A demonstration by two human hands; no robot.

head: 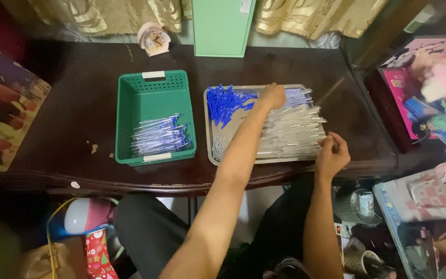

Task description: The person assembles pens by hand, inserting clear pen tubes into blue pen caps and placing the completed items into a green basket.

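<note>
A metal tray (pixel 208 147) lies on the dark wooden table (pixel 78 108). It holds a heap of blue pen caps (pixel 225 103) at its back left, clear pen barrels (pixel 295 132) across the right, and thin refills (pixel 299 95) at the back. My left hand (pixel 273 95) reaches across to the back of the tray, fingers down among the parts; what it grips is hidden. My right hand (pixel 331 152) is curled at the tray's front right corner, closed on a clear pen barrel. A green plastic basket (pixel 153 82) to the left holds several assembled blue pens (pixel 161 136).
A small pink clock (pixel 153 37) and a green box (pixel 223 26) stand at the table's back edge. A printed picture (pixel 1 103) lies at the far left. Colourful toy boxes (pixel 414 93) crowd the right side. Bags and cups sit on the floor below.
</note>
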